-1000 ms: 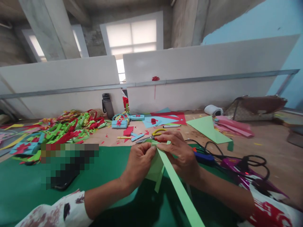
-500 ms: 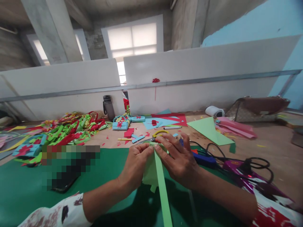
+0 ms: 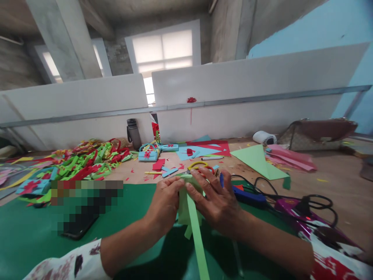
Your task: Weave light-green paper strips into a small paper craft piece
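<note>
My left hand (image 3: 164, 204) pinches the top edge of a folded light green craft piece (image 3: 183, 212), thumb and forefinger pressed together. From the other side my right hand (image 3: 223, 208) grips the same piece, with its fingers laid over the top. A long light green strip (image 3: 198, 245) hangs from between the hands toward me. The piece is held upright above a green mat (image 3: 128, 217); the fingers partly hide its upper part. Just beyond the fingertips lie scissors with yellow handles (image 3: 199, 165). A blue glue gun (image 3: 251, 196) is beside my right hand.
Left of the hands lies a partly blurred phone (image 3: 77, 229). Behind it are a heap of coloured craft pieces (image 3: 96, 157) and a dark bottle (image 3: 133, 134). On the right, black cords run to a purple power strip (image 3: 294, 210). Small blue bags (image 3: 148, 154) stand at the back.
My right hand's fingers have spread a little over the top of the piece. The piece has turned slightly, and its strip's lower end has shifted left.
</note>
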Motion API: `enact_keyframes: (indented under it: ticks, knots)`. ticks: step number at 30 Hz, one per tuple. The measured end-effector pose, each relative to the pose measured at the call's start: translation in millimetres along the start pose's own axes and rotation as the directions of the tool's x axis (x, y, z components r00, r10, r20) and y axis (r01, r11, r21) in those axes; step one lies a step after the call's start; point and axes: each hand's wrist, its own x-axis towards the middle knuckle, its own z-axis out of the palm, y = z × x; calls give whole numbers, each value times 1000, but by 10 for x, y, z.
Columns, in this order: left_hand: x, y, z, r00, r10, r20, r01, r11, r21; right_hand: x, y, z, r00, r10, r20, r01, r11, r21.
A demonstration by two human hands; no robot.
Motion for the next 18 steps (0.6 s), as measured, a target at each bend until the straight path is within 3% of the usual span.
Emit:
enact_keyframes:
  ticks: [18]
  knots:
    - [40, 6, -52, 994, -49, -94, 56, 996, 69, -7, 21, -24, 998, -13, -65, 24, 987, 160]
